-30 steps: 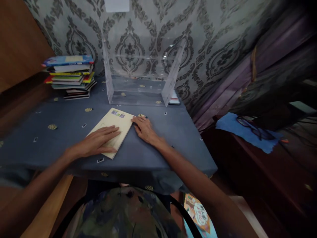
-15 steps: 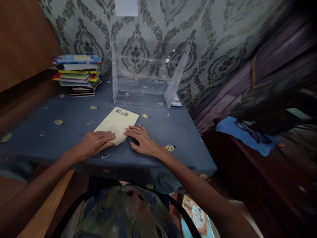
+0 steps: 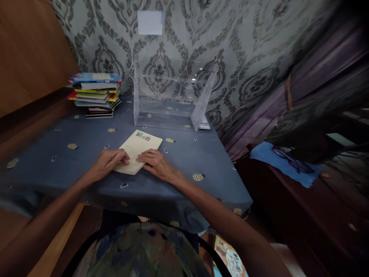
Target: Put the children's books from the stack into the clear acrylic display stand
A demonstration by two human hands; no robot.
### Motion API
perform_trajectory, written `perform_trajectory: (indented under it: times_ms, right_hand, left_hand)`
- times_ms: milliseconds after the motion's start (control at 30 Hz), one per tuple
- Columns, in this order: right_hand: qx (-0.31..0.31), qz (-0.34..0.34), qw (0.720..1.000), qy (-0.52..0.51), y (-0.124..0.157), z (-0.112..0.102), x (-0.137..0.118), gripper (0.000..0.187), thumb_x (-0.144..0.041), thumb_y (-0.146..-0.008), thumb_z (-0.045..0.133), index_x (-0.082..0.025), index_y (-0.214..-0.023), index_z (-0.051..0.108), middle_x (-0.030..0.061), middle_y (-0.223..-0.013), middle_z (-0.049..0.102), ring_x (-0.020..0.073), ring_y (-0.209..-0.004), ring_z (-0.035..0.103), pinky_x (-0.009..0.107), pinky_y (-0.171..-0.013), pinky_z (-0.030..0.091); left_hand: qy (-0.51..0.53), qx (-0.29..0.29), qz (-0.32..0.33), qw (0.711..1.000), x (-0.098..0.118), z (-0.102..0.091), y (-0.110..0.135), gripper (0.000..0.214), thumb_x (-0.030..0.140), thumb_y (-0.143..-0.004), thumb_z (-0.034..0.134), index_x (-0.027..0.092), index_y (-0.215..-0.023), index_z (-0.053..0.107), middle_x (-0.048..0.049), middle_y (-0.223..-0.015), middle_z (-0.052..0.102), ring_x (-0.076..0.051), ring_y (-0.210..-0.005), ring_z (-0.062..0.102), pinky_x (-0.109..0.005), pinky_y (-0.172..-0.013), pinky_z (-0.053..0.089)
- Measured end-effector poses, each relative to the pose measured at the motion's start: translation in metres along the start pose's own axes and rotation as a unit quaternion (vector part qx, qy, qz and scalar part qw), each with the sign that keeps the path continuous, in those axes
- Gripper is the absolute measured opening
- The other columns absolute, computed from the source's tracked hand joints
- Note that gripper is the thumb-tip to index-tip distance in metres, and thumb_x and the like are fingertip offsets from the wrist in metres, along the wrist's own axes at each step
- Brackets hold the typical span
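Booklet lies flat on the blue tablecloth, in front of the clear acrylic stand, its long axis running from the near edge up-right toward the stand. Left hand and right hand rest open-fingered on the booklet's near end, both equally close

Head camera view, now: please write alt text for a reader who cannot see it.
Two bare hands, left hand and right hand, rest flat on the near end of a cream booklet lying on a table with a blue patterned cloth. Behind it stands a clear acrylic holder against the wallpapered wall, with a stack of colourful books to its left.
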State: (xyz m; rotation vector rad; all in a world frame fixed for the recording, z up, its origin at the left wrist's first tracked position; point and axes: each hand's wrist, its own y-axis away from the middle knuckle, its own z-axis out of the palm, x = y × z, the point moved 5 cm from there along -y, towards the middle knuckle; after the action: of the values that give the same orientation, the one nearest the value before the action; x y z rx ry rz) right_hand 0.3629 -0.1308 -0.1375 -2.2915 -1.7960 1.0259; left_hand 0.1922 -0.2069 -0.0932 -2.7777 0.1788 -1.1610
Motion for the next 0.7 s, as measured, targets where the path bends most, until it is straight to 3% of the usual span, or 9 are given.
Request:
perform_trajectory:
  times_ms: [100, 200, 367, 467, 600, 700]
  right_hand:
    - [0.064, 0.018, 0.996, -0.063, -0.007, -0.013, 0.003, 0.020, -0.026, -0.097, 0.064, -0.024, -0.113, 0.075, 0.0069, -0.116, 0.076, 0.0219, -0.112, 0.066, 0.041, -0.101, 0.051]
    - [0.152, 0.052, 0.977, -0.137, -0.016, -0.034, 0.005, 0.020, -0.036, -0.096, 0.063, -0.024, -0.107, 0.076, 0.0047, -0.106, 0.077, 0.0211, -0.101, 0.069, 0.038, -0.094, 0.054]
    - [0.260, 0.108, 0.920, -0.274, -0.033, -0.061, 0.001, 0.032, -0.052, -0.088, 0.069, -0.022, -0.086, 0.077, -0.0006, -0.077, 0.071, 0.0167, -0.073, 0.065, 0.030, -0.070, 0.053]
    - [0.307, 0.139, 0.853, -0.398, -0.038, -0.066, 0.002, 0.036, -0.056, -0.081, 0.074, -0.021, -0.087, 0.076, 0.0002, -0.080, 0.073, 0.0170, -0.075, 0.067, 0.029, -0.068, 0.054]
    - [0.357, 0.189, 0.722, -0.562, -0.035, -0.062, 0.017, 0.043, -0.058, -0.073, 0.082, -0.020, -0.092, 0.074, 0.0035, -0.084, 0.078, 0.0209, -0.078, 0.073, 0.031, -0.069, 0.061]
    - [0.366, 0.222, 0.663, -0.614, -0.028, -0.053, 0.037, 0.040, -0.052, -0.069, 0.088, -0.020, -0.089, 0.074, 0.0050, -0.085, 0.080, 0.0232, -0.081, 0.075, 0.034, -0.075, 0.063]
  left_hand:
    - [0.031, 0.097, -0.028, 0.994, -0.007, -0.021, 0.003, 0.053, 0.060, -0.095, 0.038, 0.020, -0.090, 0.073, -0.0068, -0.093, 0.079, -0.026, -0.093, 0.071, -0.036, -0.086, 0.056]
    - [0.083, 0.198, -0.012, 0.977, -0.019, -0.039, 0.002, 0.050, 0.061, -0.095, 0.043, 0.020, -0.108, 0.070, -0.0090, -0.108, 0.077, -0.028, -0.110, 0.068, -0.043, -0.101, 0.052]
    - [0.234, 0.249, 0.016, 0.940, -0.033, -0.037, -0.022, 0.054, 0.065, -0.090, 0.056, 0.021, -0.120, 0.064, -0.0101, -0.131, 0.068, -0.026, -0.124, 0.062, -0.043, -0.106, 0.050]
    - [0.274, 0.256, -0.006, 0.927, -0.028, -0.025, -0.040, 0.063, 0.072, -0.085, 0.057, 0.018, -0.115, 0.067, -0.0105, -0.123, 0.072, -0.027, -0.118, 0.065, -0.042, -0.101, 0.054]
    - [0.346, 0.258, -0.062, 0.900, -0.011, -0.003, -0.055, 0.071, 0.080, -0.078, 0.059, 0.013, -0.098, 0.073, -0.0118, -0.098, 0.078, -0.030, -0.104, 0.070, -0.039, -0.091, 0.057]
    - [0.436, 0.220, -0.090, 0.868, 0.002, 0.015, -0.062, 0.072, 0.079, -0.069, 0.069, 0.011, -0.094, 0.074, -0.0122, -0.089, 0.079, -0.032, -0.100, 0.072, -0.039, -0.087, 0.058]
